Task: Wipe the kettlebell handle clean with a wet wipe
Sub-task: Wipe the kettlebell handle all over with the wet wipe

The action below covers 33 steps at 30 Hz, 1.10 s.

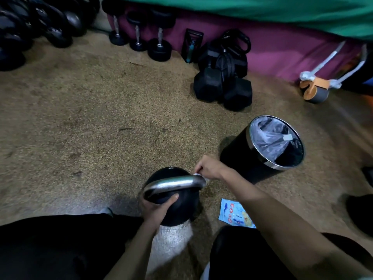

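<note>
The left hand (156,208) is gripping the kettlebell (171,199) below its handle (171,183), apparently steadying it, while the right hand (207,168) is pinching the wet wipe (198,175) against the handle's bin-side (262,146) end.

Kettlebell handle (173,183) shiny worn metal; floor (90,122) rough, speckled.

arms: bare, no sleeves | legs (60,243): black trousers
</note>
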### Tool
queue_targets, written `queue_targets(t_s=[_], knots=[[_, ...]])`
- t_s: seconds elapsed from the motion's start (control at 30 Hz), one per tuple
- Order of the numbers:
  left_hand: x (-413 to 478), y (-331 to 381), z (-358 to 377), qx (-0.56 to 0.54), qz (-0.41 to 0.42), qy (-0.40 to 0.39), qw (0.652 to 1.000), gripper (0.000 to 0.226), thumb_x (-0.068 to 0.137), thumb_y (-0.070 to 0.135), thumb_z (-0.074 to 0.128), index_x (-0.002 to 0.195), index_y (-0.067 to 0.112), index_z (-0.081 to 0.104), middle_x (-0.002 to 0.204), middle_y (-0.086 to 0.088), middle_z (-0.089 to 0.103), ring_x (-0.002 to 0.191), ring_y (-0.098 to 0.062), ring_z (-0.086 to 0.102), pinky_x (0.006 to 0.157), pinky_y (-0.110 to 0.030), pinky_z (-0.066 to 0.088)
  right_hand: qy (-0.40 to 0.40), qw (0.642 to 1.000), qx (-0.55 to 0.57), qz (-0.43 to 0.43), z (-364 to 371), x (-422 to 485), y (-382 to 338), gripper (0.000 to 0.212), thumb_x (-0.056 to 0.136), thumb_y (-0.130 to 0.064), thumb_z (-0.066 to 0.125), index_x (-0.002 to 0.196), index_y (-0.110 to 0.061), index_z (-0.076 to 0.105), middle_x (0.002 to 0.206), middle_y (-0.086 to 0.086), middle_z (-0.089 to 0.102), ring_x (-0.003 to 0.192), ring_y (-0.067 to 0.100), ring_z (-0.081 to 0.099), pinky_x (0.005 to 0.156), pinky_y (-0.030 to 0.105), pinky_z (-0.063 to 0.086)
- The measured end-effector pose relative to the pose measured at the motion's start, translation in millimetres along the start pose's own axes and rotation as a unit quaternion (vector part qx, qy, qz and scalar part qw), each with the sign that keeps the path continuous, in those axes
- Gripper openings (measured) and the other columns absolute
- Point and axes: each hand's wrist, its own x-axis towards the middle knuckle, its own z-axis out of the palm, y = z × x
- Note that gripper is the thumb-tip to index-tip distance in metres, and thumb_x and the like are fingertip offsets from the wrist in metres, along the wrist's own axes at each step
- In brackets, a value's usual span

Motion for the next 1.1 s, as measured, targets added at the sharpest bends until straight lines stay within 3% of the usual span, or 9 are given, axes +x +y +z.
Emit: queue_targets(t_s=[0.13,0.27,0.37,0.47,0.6,0.73,0.9,1.0,1.1], knots=[[-22,19,-1,-0.026,0.01,0.002,1.0,0.161,0.014,0.078,0.101,0.155,0.031,0.04,0.154,0.0,0.057,0.14,-0.025,0.059,0.12,-0.05,0.049,0.093,0.994,0.054,-0.006,4,-23,10,0.033,0.078,0.003,0.055,0.09,-0.018,0.077,0.091,0.002,0.076,0.086,0.012,0.068,0.079,0.019,0.051],[-41,35,-4,-0.05,0.036,0.007,0.998,0.169,0.007,0.079,0.097,0.157,0.027,0.038,0.156,-0.004,0.055,0.141,-0.026,0.057,0.123,-0.047,0.045,0.16,0.983,0.09,0.014,17,-44,23,0.026,0.081,0.001,0.058,0.093,-0.012,0.076,0.092,0.008,0.075,0.087,0.018,0.069,0.07,0.018,0.043],[-51,44,-5,-0.058,0.038,-0.002,0.998,0.16,0.018,0.064,0.1,0.159,0.023,0.036,0.158,-0.005,0.053,0.142,-0.026,0.056,0.123,-0.045,0.044,0.176,0.979,0.094,0.04,26,-42,21,0.027,0.082,0.0,0.055,0.095,-0.011,0.076,0.093,0.012,0.074,0.089,0.023,0.068,0.077,0.025,0.047],[-55,48,-5,-0.057,0.038,0.004,0.998,0.153,0.025,0.056,0.103,0.159,0.021,0.037,0.156,-0.006,0.055,0.141,-0.026,0.057,0.122,-0.047,0.046,0.214,0.969,0.119,0.045,32,-42,11,0.031,0.084,0.003,0.05,0.098,-0.01,0.075,0.097,0.01,0.074,0.09,0.021,0.068,0.074,0.009,0.039],[-53,47,-4,-0.049,0.014,0.02,0.998,0.127,0.054,0.027,0.111,0.157,0.018,0.039,0.153,-0.006,0.057,0.138,-0.026,0.059,0.121,-0.049,0.048,0.27,0.95,0.158,0.017,41,-58,7,0.03,0.083,0.004,0.053,0.096,-0.011,0.076,0.093,0.009,0.075,0.084,0.014,0.068,0.069,0.005,0.037],[-51,48,-7,-0.048,0.012,-0.02,0.999,0.144,0.035,0.056,0.11,0.156,0.024,0.039,0.151,0.002,0.058,0.133,-0.023,0.06,0.12,-0.048,0.049,0.286,0.938,0.181,0.071,52,-61,15,0.027,0.084,-0.001,0.056,0.096,-0.016,0.076,0.092,0.008,0.075,0.082,0.015,0.067,0.071,0.014,0.039],[-55,50,-7,-0.049,0.01,-0.008,0.999,0.141,0.049,0.036,0.111,0.162,0.019,0.028,0.156,-0.008,0.054,0.141,-0.027,0.057,0.123,-0.049,0.045,0.277,0.934,0.196,0.115,47,-51,8,0.026,0.085,-0.005,0.055,0.097,-0.014,0.075,0.095,0.009,0.074,0.091,0.023,0.067,0.069,0.017,0.039],[-56,51,-7,-0.041,0.011,-0.003,0.999,0.132,0.058,0.026,0.109,0.162,0.019,0.03,0.158,-0.011,0.055,0.142,-0.028,0.056,0.124,-0.049,0.044,0.318,0.916,0.233,0.081,54,-57,1,0.025,0.086,-0.004,0.056,0.1,-0.013,0.074,0.099,0.006,0.074,0.092,0.02,0.067,0.076,0.014,0.04],[-57,52,-7,-0.037,0.003,-0.008,0.999,0.129,0.062,0.023,0.108,0.164,0.017,0.028,0.16,-0.012,0.052,0.145,-0.03,0.054,0.124,-0.05,0.043,0.369,0.891,0.255,0.072,72,-68,0,0.023,0.085,-0.003,0.059,0.1,-0.011,0.074,0.095,0.006,0.074,0.086,0.019,0.067,0.079,0.022,0.044]])
